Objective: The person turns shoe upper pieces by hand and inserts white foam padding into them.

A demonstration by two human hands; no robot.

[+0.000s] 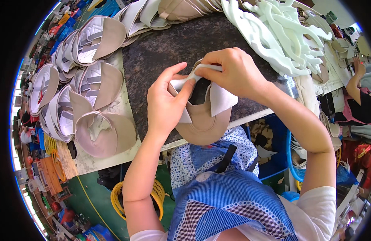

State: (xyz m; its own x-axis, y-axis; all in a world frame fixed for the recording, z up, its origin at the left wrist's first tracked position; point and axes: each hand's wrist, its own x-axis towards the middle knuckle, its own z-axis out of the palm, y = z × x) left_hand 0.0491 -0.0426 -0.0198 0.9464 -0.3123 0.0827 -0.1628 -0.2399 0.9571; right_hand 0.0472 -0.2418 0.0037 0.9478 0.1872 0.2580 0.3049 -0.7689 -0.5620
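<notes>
A beige visor cap [203,127] sits at the table's near edge, its brim toward me. Along the cap's far inner rim runs a curved white foam strip [178,84]. My left hand [163,102] grips the cap's left side, thumb pressed on the strip and the index finger stretched out. My right hand [233,72] is closed on the strip's right part, pinching it between thumb and fingers at the rim. A white stiff flap [222,99] stands out from the cap's right side. The fingers behind the rim are partly hidden.
Several finished-looking beige caps with white linings [98,38] are stacked along the left and far side. A heap of pale foam strips [269,36] lies at the far right. Below the table are a yellow basket [158,193] and a blue bin [273,160]. Another person's arm [356,76] shows at right.
</notes>
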